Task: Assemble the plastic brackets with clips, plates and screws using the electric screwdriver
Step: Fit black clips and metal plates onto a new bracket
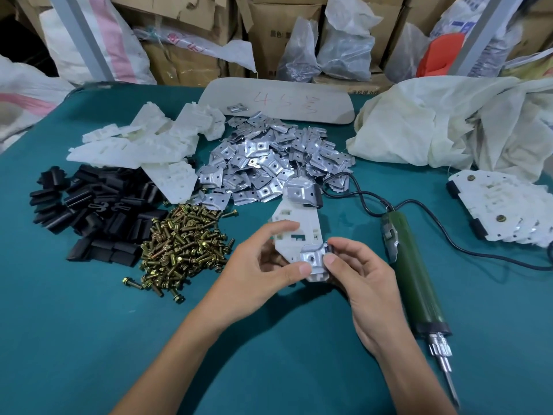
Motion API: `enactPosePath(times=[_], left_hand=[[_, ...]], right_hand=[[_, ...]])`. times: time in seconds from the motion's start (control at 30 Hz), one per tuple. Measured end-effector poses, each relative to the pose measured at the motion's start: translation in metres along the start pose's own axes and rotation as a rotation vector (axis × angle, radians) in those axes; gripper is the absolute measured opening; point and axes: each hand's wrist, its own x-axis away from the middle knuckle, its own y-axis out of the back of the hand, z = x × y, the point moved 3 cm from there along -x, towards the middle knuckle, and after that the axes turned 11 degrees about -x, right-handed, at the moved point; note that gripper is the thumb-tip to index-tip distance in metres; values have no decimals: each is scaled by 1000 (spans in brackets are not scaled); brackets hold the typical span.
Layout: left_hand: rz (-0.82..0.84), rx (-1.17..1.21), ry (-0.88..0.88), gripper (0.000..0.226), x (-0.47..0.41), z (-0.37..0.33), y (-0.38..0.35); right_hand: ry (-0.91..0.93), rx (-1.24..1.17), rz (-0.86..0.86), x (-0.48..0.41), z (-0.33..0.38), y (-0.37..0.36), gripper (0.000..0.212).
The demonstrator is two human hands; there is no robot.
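The white plastic bracket (299, 232) is held mid-table, gripped by the left hand (257, 265), its near metal plate (312, 257) pinched by the right hand (362, 283); the electric screwdriver (416, 283) is laid just right, long axis near-far.

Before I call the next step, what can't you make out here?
All in the head view:
White bracket underside: covered by the left hand and right hand.
Near metal plate seating: the right hand's fingers cover its edges.
Electric screwdriver bit tip: blurred, near the bottom edge.
Finished brackets stack: cut off by the right edge.
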Motion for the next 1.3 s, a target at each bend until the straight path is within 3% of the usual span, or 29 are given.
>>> enactPosePath(times=[0.17, 0.5, 0.8, 1.0, 1.13, 1.3], left_hand=[[-73, 29, 1, 46, 2, -1, -2], [-67, 21, -29, 35, 6, 0, 0], [-116, -115, -67, 45, 10, 5, 0], [-119, -123, -93, 37, 10, 3, 0], [-42, -119, -93, 55, 9, 5, 2], [-48, -212, -106, 43, 7, 8, 1]], right_hand=[[12, 12, 2, -1, 1, 1, 28], [22, -1, 16, 2, -1, -4, 28], [-23, -20, 14, 3, -3, -2, 33], [-46, -73, 62, 5, -1, -3, 26], [-52, -62, 52, 4, 3, -1, 26], [-80, -57, 43, 4, 2, 0, 25]])
